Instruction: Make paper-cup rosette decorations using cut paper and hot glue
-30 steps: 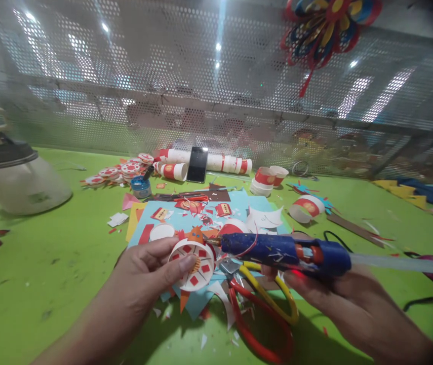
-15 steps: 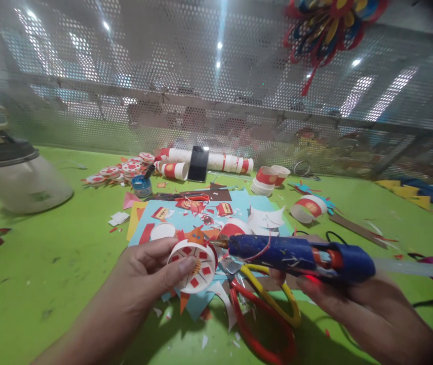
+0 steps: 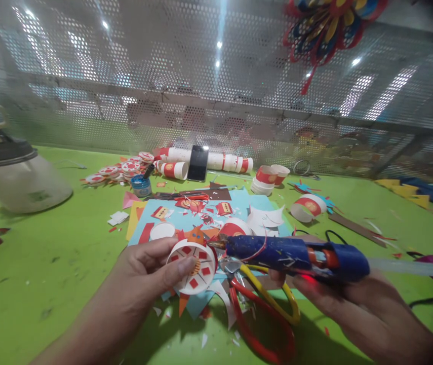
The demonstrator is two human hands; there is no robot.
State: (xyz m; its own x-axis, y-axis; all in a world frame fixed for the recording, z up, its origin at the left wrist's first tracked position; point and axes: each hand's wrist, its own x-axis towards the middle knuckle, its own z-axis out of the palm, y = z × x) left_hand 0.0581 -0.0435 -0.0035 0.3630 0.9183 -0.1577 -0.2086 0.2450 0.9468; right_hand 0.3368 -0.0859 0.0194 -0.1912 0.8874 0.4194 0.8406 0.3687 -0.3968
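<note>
Between the thumb and fingers of my left hand (image 3: 150, 279) is a round white paper cup base (image 3: 188, 281) with red squares and dark lines on its face. An orange paper piece with two dark spots (image 3: 196, 235) shows at its upper rim. My right hand (image 3: 360, 304) is wrapped round a blue hot glue gun (image 3: 269, 251), with a clear glue stick (image 3: 398, 266) coming out of its rear. The gun's nozzle points left and lies close to the cup base's right upper rim; whether they touch I cannot tell. Below the gun lie scissors with red and yellow handles (image 3: 260, 324).
Coloured paper sheets (image 3: 163, 205) and scraps cover the table's middle. Behind them are a blue paint jar (image 3: 140, 186), a phone (image 3: 198, 163), cut paper cups (image 3: 266, 177) and decorated discs (image 3: 117, 172). A large jug (image 3: 26, 177) stands left.
My right hand has shifted the glue gun slightly left, its nozzle nearer the cup base. My left hand holds almost the same position.
</note>
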